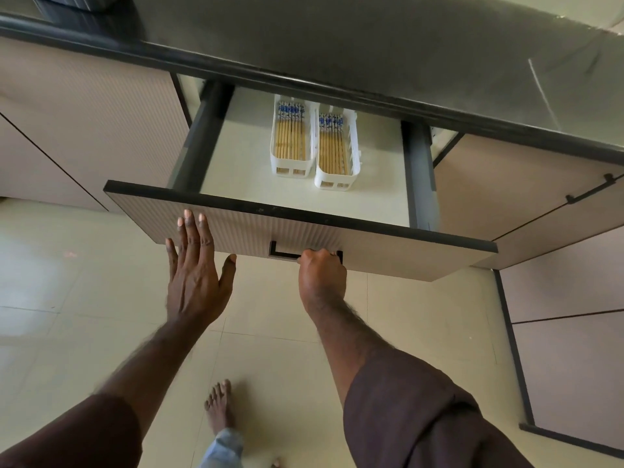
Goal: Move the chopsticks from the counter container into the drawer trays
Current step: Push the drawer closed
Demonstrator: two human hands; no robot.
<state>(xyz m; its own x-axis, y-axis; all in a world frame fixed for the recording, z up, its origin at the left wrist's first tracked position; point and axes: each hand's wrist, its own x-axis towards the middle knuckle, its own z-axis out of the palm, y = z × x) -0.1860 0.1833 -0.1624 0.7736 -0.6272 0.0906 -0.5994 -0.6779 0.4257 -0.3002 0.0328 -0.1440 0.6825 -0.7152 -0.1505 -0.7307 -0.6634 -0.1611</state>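
Open drawer (256, 224), chopsticks (309, 140) in trays, right hand (320, 275) gripping handle (283, 253)

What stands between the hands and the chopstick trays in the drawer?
Only the drawer front. The left hand lies flat on it, the right hand grips its handle. The trays lie uncovered in the open drawer.

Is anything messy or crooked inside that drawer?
Not really. Both white trays sit side by side, the right one nearer the drawer front, and the chopsticks lie straight inside. Nothing spilled or broken.
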